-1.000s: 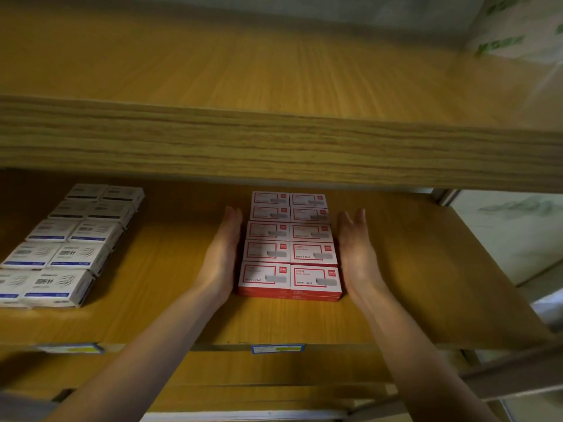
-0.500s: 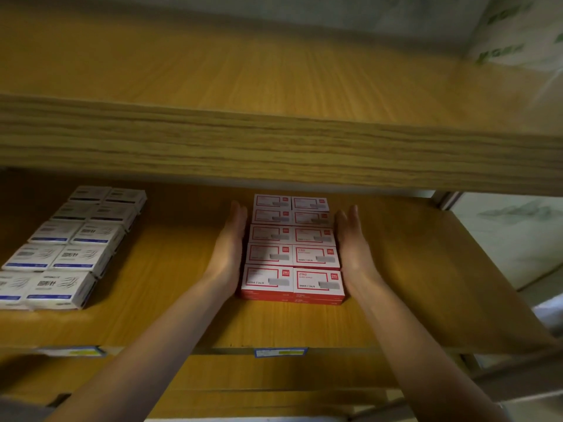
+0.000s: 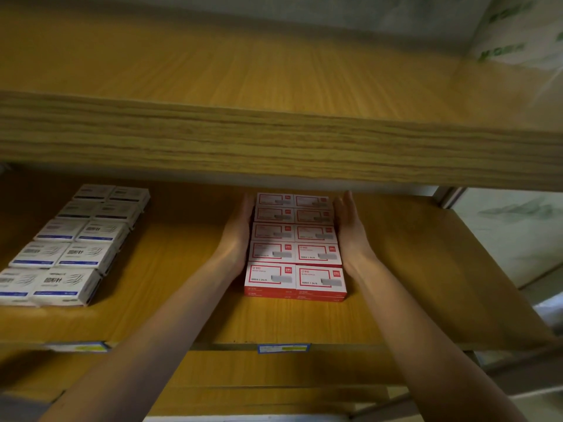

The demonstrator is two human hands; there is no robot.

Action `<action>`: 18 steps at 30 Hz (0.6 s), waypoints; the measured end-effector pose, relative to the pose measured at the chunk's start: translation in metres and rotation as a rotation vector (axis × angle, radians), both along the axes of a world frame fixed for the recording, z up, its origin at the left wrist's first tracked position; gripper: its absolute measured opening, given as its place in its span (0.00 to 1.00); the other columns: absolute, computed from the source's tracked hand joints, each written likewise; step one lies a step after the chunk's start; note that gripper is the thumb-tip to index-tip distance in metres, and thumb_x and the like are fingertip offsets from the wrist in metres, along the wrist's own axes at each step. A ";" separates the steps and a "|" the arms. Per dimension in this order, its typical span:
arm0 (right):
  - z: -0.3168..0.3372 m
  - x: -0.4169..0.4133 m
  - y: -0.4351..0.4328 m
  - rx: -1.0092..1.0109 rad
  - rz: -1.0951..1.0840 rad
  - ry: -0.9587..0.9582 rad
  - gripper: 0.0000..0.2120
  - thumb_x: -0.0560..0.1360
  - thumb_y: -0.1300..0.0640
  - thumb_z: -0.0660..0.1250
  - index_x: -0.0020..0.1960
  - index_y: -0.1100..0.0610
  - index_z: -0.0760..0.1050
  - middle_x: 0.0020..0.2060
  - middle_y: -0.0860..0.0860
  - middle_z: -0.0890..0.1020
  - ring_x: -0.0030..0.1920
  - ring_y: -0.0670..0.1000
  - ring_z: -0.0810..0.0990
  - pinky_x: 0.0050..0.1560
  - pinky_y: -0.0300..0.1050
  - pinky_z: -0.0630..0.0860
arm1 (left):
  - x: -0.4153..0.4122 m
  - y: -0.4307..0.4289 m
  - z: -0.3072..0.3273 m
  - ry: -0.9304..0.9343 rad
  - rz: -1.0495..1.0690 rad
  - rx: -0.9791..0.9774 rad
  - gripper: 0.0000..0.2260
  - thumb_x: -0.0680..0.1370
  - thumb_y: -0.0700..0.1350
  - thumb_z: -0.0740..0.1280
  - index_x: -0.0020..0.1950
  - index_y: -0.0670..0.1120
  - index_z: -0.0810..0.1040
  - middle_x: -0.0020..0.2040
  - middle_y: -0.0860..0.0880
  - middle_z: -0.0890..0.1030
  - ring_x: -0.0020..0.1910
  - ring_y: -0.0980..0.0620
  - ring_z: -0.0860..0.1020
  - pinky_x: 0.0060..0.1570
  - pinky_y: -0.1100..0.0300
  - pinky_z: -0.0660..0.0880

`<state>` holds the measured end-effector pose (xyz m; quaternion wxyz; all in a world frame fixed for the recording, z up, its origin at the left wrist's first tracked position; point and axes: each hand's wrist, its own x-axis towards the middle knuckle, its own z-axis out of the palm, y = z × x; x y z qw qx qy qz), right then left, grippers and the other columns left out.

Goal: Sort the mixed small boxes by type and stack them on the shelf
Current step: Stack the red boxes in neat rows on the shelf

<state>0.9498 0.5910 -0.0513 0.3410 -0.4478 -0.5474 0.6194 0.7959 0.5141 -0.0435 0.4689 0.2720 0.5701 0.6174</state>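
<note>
Pressure from left hand (image 3: 236, 242) and right hand (image 3: 352, 239), fingers (image 3: 247, 208) straight and flat against the red staple boxes (image 3: 295, 252), should match, squaring 2 columns in the middle of the shelf (image 3: 411, 284).

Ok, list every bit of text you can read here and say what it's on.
"订书钉": top face of the front red boxes.
"1000" and "24/6": same faces, lower line.
"回形针": top face of the front white boxes.
Corner logo and small lines on the red boxes: too small to read.
Small print on the white boxes: blurred.
Blue and yellow shelf labels: blurred, unreadable.
Green print on the wrapping, top right: blurred, unreadable.
</note>
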 end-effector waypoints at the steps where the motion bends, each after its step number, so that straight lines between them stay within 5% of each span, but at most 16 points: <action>1: -0.003 0.003 0.000 -0.005 0.000 0.021 0.27 0.78 0.39 0.45 0.37 0.50 0.77 0.41 0.38 0.80 0.45 0.39 0.80 0.41 0.34 0.76 | -0.001 -0.002 -0.001 0.000 0.004 0.007 0.20 0.79 0.59 0.47 0.38 0.57 0.75 0.34 0.61 0.79 0.38 0.59 0.78 0.39 0.61 0.70; 3: -0.010 0.008 -0.001 0.023 -0.022 -0.005 0.21 0.80 0.43 0.47 0.42 0.48 0.76 0.39 0.31 0.75 0.38 0.27 0.74 0.34 0.25 0.72 | -0.002 -0.004 -0.006 0.008 -0.010 0.015 0.21 0.79 0.59 0.48 0.38 0.56 0.78 0.34 0.59 0.82 0.37 0.58 0.80 0.39 0.61 0.72; 5: -0.009 0.009 -0.004 0.045 -0.021 -0.062 0.14 0.78 0.40 0.50 0.54 0.42 0.71 0.40 0.33 0.73 0.34 0.28 0.73 0.31 0.26 0.71 | 0.001 -0.007 -0.007 0.015 -0.041 0.011 0.21 0.79 0.60 0.49 0.41 0.55 0.79 0.37 0.56 0.84 0.39 0.55 0.82 0.37 0.62 0.75; 8: -0.006 0.001 -0.005 0.085 -0.034 -0.162 0.14 0.76 0.38 0.48 0.49 0.38 0.70 0.33 0.42 0.79 0.26 0.36 0.77 0.23 0.28 0.70 | 0.008 -0.007 -0.002 -0.015 -0.026 0.011 0.20 0.78 0.60 0.49 0.42 0.55 0.77 0.42 0.53 0.82 0.43 0.52 0.81 0.42 0.59 0.73; 14: -0.007 -0.004 -0.008 0.075 -0.008 -0.160 0.28 0.74 0.34 0.47 0.63 0.50 0.69 0.44 0.48 0.79 0.39 0.47 0.77 0.38 0.39 0.72 | 0.010 -0.010 0.000 -0.025 -0.027 0.016 0.19 0.79 0.59 0.47 0.43 0.55 0.75 0.45 0.51 0.80 0.45 0.51 0.79 0.45 0.58 0.72; 18: -0.006 -0.004 -0.011 0.059 0.000 -0.147 0.28 0.74 0.35 0.47 0.63 0.50 0.69 0.41 0.45 0.79 0.36 0.44 0.77 0.32 0.35 0.71 | 0.009 -0.015 -0.001 -0.042 -0.049 0.016 0.19 0.78 0.60 0.47 0.48 0.55 0.75 0.50 0.49 0.79 0.49 0.49 0.78 0.48 0.56 0.73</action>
